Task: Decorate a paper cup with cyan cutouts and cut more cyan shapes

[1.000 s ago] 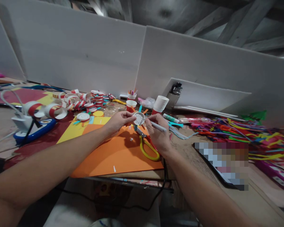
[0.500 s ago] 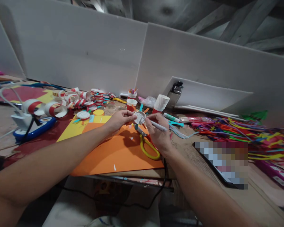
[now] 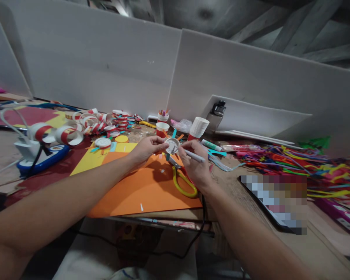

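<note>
My left hand [image 3: 147,149] pinches the left rim of a small round paper cup base [image 3: 172,146], whose hollow side faces me. Teal and orange strips stick out around it, and grey marks show inside. Between the fingers of my right hand [image 3: 198,165] is a slim white pen [image 3: 195,155], its front end at the cup base's right edge; the tip is too small to make out. Beneath my hands lies orange paper [image 3: 125,198]. Yellow-handled scissors [image 3: 182,187] rest on it, partly covered by my right hand.
A white cup [image 3: 162,126] and stacked paper cups [image 3: 199,127] stand behind my hands. Cut cup spirals [image 3: 68,134] and a power strip [image 3: 43,158] are at left. At right lie a glue stick [image 3: 211,145], a phone [image 3: 275,204] and colourful pipe cleaners [image 3: 303,165].
Almost nothing differs. The cup base and the pen have shifted very slightly in my fingers, and both hands keep their grip.
</note>
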`<state>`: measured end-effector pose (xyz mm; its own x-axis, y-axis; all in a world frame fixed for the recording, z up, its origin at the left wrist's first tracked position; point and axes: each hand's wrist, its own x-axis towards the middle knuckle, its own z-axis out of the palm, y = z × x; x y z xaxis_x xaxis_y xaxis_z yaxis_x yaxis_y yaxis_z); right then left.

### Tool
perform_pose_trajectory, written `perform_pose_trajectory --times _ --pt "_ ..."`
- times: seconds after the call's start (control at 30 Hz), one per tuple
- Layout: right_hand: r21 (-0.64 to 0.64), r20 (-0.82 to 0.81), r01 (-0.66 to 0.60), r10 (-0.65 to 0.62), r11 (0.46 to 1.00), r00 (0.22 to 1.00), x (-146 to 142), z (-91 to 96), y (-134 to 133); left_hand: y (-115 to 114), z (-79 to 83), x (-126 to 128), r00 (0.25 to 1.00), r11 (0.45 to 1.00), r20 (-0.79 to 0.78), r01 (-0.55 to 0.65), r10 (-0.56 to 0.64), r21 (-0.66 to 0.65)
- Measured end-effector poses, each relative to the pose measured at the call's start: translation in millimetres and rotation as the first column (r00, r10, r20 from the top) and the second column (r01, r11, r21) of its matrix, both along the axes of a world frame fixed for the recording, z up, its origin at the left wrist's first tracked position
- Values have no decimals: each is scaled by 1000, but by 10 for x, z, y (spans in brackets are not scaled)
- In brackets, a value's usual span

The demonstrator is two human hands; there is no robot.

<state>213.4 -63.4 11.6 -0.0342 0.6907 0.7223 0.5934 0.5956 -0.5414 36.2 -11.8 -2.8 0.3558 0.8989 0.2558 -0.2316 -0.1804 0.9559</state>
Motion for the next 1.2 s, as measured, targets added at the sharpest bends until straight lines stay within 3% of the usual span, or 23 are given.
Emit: perform_pose_trajectory --times 0.73,1.2 --pt "-6 18 -33 33 999 999 -2 23 -21 7 4 -13 1000 1000 -6 -1 1 -4" --pt "41 37 14 -16 999 999 -3 11 4 48 -28 -6 1000 1000 21 5 -5 -11"
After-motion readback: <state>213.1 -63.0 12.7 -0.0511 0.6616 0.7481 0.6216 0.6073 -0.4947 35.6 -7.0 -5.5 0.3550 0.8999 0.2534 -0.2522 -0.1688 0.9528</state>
